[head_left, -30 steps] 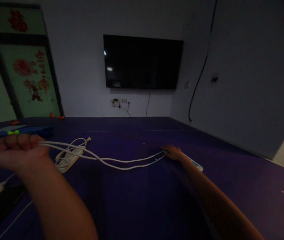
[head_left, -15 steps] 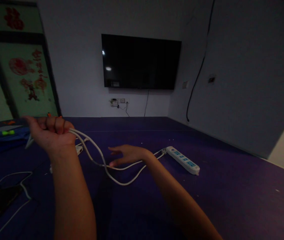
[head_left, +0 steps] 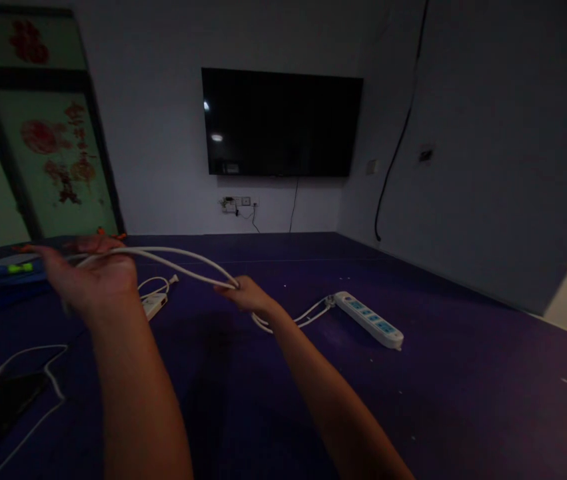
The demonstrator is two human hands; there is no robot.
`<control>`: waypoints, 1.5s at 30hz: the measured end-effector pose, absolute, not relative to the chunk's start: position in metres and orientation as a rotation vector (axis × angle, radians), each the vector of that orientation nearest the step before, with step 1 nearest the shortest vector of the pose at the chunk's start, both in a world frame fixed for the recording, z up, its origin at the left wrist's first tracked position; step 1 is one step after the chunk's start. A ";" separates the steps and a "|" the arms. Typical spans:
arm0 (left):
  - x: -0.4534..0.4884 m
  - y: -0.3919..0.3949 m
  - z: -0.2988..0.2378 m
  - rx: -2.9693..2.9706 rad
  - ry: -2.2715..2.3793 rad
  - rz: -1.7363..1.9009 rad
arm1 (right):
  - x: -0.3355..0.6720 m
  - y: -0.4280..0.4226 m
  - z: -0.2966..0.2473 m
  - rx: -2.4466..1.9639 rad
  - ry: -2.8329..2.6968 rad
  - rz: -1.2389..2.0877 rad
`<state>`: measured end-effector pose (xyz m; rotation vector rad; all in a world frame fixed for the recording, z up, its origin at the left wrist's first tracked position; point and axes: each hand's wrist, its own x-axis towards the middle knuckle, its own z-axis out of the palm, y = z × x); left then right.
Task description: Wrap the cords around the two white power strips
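"What's on the far left?"

"A blue bundle (head_left: 13, 287), just past the outer side of the left hand (head_left: 99, 277). That hand is palm up and looks spread. The white cord (head_left: 178, 251) lies across it rather than wrapped in it, though the fingers are too blurred to tell how they curl."

"And right of that palm?"

"The cord runs out doubled, two strands bowing a little upward, long axis crossways from one hand to the other. Beneath them, just right of the left wrist, lies a socket strip (head_left: 155, 305), partly hidden by the forearm. Its plug (head_left: 174, 279) is a bit farther right."

"Then the other grip?"

"The right hand (head_left: 247, 293) pinches both strands together; I can't tell which fingers do the work."

"So where's the power strip (head_left: 369, 320)?"

"To the right of that pinch and lower, resting on the purple surface (head_left: 443, 373). It slants, its far end nearer the grip, its other end pointing rightward and toward the person. A slack loop of cord reaches that far end. The right hand is clearly the nearer, so I'd say this matters most: raised span left of the pinch, loose cord right of it."
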<state>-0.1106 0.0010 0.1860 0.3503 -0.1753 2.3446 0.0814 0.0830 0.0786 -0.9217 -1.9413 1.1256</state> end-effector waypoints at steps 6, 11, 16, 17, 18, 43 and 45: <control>-0.059 0.027 0.182 0.446 0.332 2.101 | 0.099 0.080 0.106 -0.942 -1.461 1.057; -0.009 0.038 0.168 1.095 0.700 1.680 | 0.120 0.072 0.124 -0.964 -1.262 1.153; -0.005 0.040 0.161 1.699 1.072 1.852 | 0.149 0.060 0.141 -0.988 -1.342 1.131; -0.006 0.040 0.161 1.798 1.103 1.947 | 0.153 0.058 0.143 -0.994 -1.389 1.103; -0.008 0.040 0.161 1.906 1.110 2.013 | 0.157 0.055 0.145 -0.991 -1.443 1.060; -0.019 0.056 0.161 0.897 0.703 1.572 | 0.178 0.100 0.111 -0.701 -1.677 1.098; -0.016 0.053 0.164 0.840 0.592 1.472 | 0.168 0.104 0.108 -0.677 -1.598 1.087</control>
